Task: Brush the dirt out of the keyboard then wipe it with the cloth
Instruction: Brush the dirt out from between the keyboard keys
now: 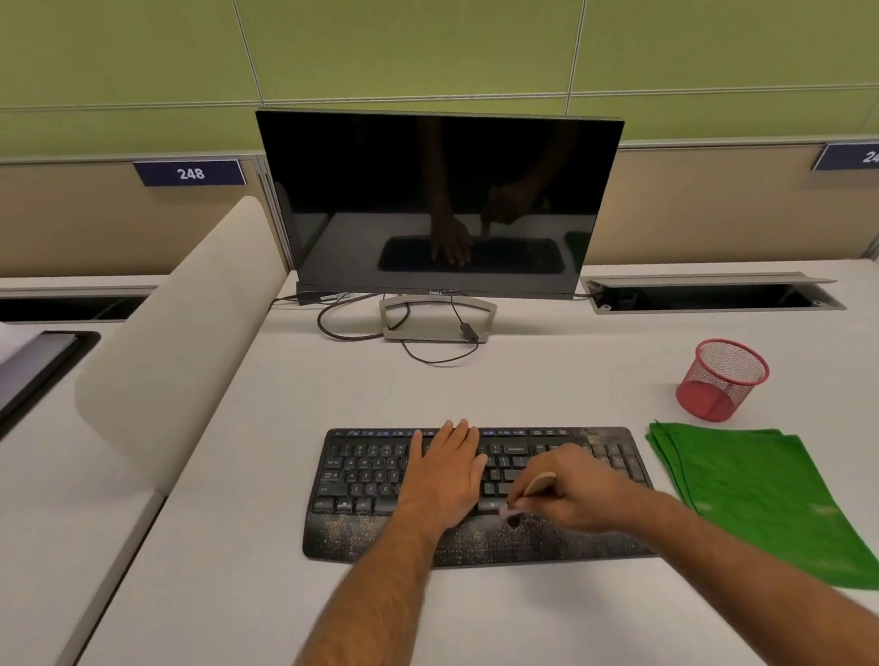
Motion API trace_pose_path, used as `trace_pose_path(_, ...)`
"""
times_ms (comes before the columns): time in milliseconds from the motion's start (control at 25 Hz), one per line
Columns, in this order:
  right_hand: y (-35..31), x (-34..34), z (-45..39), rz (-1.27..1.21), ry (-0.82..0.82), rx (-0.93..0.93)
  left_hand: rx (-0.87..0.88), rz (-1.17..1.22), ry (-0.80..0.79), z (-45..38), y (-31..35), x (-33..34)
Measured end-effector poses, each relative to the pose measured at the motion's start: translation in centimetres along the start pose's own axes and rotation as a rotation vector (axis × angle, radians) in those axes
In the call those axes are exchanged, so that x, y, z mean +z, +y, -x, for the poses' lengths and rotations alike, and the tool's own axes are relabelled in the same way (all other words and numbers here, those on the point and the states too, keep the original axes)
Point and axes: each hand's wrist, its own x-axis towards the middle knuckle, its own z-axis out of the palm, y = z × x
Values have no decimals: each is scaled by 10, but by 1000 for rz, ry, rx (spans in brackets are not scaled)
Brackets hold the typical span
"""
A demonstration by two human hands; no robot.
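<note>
The black, dust-speckled plastic keyboard (475,495) lay low in the frame's centre on the white worktop (287,573). The left hand (448,473) pressed flat and open on the keys; the right hand (570,487) pinched a small wooden-handled brush (536,484). Best sweep outward in short strokes, bracing firmly; the folded green cloth (761,498) waited at right

A single head-worn wide-angle view looks forward and down over a white desk (298,573) from close above its near edge. Both forearms enter from six o'clock. The keyboard (365,491) sits near centre, the monitor (439,199) toward twelve o'clock, the far partition beyond. Straight lines bow toward the edges.
</note>
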Motion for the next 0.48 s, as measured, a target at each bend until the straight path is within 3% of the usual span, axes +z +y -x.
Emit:
trace_pose_path(200, 9, -12, 7, 102, -39, 81, -1, -6, 3, 2, 2, 5)
trace_pose_path(360, 16, -11, 9, -1, 76, 118, -6, -6, -3, 2, 3, 4)
trace_pose_path(480, 14, -8, 11, 20, 53, 101, -10, -6, -8, 3, 5, 4)
